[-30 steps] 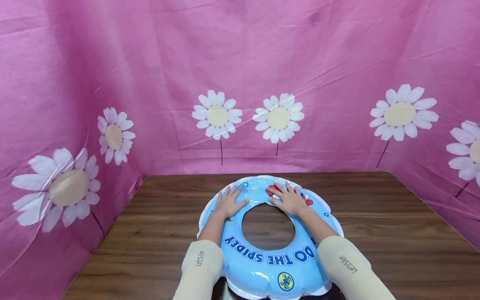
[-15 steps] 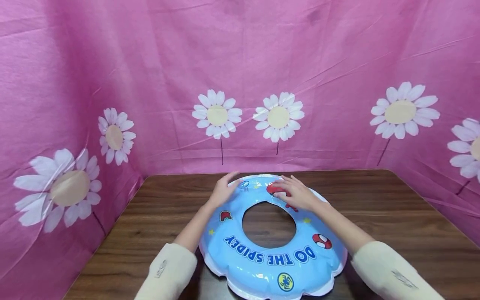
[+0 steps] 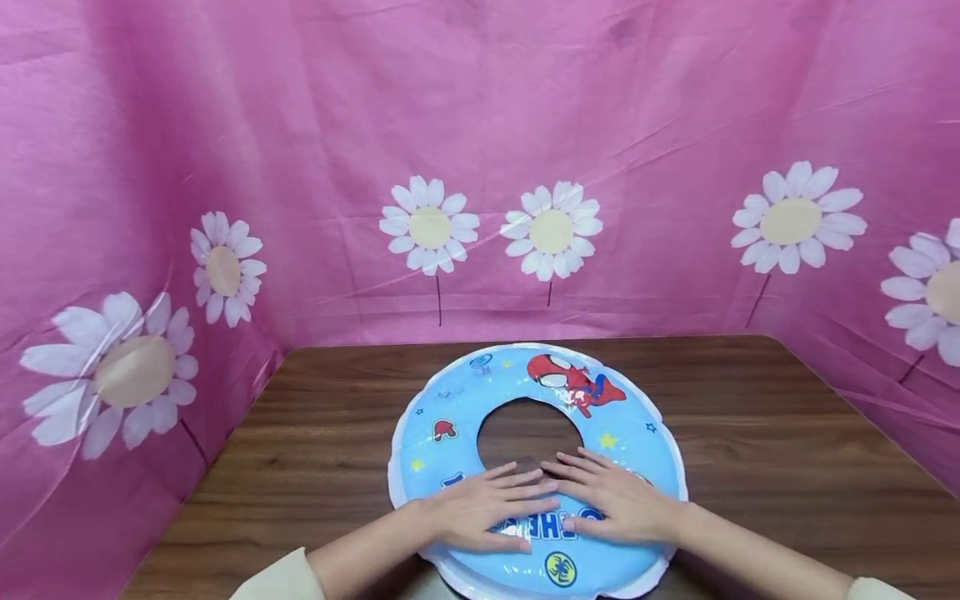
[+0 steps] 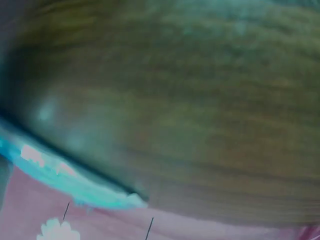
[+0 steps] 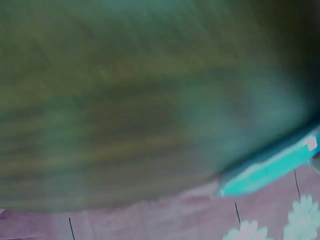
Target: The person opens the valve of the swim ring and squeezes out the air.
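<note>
Fingers (image 3: 532, 506) straight and slightly spread on both my left hand (image 3: 480, 510) and right hand (image 3: 626, 504), I gripped nothing; beneath them lay the lettered side of the blue inflatable ring (image 3: 468, 392), the rest reaching beyond them over the table (image 3: 315, 450). I took this for patting or smoothing, though how hard they pressed I could not tell. The next move, I judged, called for an even, gentle push
</note>
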The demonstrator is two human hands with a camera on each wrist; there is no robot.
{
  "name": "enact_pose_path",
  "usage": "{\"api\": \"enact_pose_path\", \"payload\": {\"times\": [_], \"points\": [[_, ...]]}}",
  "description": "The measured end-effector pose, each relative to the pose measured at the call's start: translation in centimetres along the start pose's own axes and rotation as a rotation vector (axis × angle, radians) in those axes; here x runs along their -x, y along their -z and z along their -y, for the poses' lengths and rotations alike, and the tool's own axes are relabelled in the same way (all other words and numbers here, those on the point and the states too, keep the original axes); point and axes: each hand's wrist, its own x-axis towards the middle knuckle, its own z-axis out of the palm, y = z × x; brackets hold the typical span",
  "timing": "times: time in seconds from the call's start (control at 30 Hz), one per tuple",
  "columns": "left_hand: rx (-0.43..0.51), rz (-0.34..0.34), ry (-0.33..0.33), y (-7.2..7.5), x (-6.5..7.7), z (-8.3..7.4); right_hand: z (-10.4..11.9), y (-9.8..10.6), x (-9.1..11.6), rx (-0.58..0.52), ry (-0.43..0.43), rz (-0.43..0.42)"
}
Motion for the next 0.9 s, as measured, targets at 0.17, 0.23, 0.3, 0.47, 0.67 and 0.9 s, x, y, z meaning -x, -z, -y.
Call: {"api": "enact_pose_path", "payload": {"times": [0.17, 0.23, 0.3, 0.47, 0.67, 0.9], "points": [[-0.067, 0.004, -0.002, -1.9, 0.2, 0.2, 0.0, -1.8, 0.4, 0.043, 0.014, 0.026], [-0.065, -0.006, 0.001, -2.2, 0.2, 0.2, -0.1, -2.0, 0.5, 0.048, 0.015, 0.022], [-0.066, -0.015, 0.002, -2.3, 0.2, 0.2, 0.0, -2.1, 0.5, 0.041, 0.009, 0.022], [-0.088, -0.057, -0.019, -2.1, 0.1, 0.2, 0.2, -1.8, 0.6, -0.068, -0.076, 0.031], [-0.327, -0.148, -0.042, -1.0, 0.0, -0.3, -0.6, 0.0, 0.5, -0.497, -0.209, 0.021], [-0.248, -0.072, 0.120, 1.1, 0.6, -0.5, -3.1, 2.2, -0.3, -0.200, -0.043, 0.031]]}}
